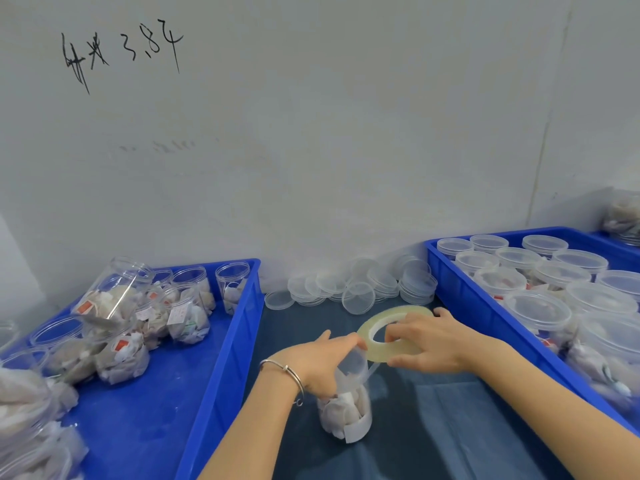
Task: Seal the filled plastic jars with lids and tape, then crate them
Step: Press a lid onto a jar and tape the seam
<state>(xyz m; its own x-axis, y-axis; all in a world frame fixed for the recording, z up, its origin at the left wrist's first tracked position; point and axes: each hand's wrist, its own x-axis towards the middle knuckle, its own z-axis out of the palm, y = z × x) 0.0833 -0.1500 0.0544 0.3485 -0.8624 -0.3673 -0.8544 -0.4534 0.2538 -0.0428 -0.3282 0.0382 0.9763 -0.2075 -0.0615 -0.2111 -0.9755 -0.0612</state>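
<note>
In the left crate (221, 341), filled jars are waiting without lids. At the centre of the bench (450, 427), the left hand (322, 363) is gripping a lidded jar (346, 407) while the right hand (433, 342) is pinching the tape roll (391, 336), fingers curled, taping apparently underway. Sealed jars are filling the right crate (460, 292).

bare forearms, silver bangle (289, 374) on left wrist

Left hand (323, 363) grips a clear filled plastic jar (346, 403); at its 2 o'clock, right hand (427, 342) holds a yellowish transparent tape roll (394, 336).
</note>
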